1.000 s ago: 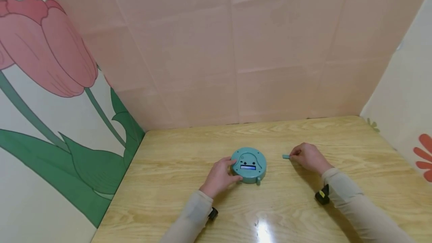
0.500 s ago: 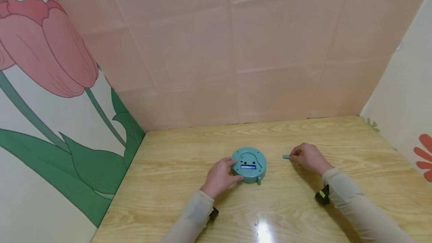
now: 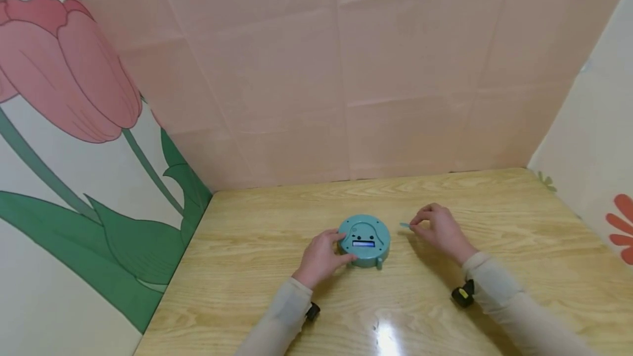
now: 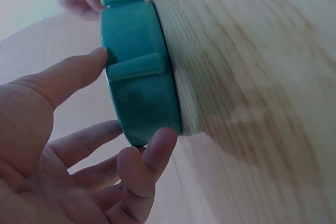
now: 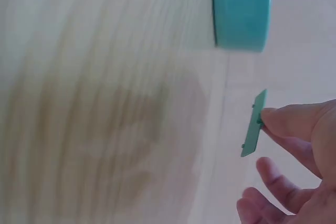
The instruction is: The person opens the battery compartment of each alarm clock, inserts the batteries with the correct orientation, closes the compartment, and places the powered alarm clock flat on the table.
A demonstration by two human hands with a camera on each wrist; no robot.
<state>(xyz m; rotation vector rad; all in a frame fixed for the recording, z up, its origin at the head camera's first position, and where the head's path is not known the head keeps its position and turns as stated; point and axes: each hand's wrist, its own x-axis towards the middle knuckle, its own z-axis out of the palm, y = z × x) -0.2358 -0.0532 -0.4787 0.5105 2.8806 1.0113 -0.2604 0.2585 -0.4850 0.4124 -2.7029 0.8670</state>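
Presently, a round teal device (image 3: 366,228) lies flat on the wooden desk (image 3: 247,279), with its face turned upward. In this face one can see a rectangular slot (image 3: 363,244), which has something blue-white inside, and a short teal stub (image 3: 379,263) stands out from the near rim. The left hand (image 3: 319,261) holds the device at its left side; the thumb and the other fingers are spread apart and curve around the edge. The right hand (image 3: 440,231) is at the right of the device, well apart from the left hand. Its thumb and forefinger pinch a small teal strip (image 5: 253,124), while the remaining fingers are loosely bent, away from it. This strip is held above the desk, near the device but not touching it, and it carries tiny tabs along one edge. Behind the desk hangs a creased pink sheet (image 3: 277,65).
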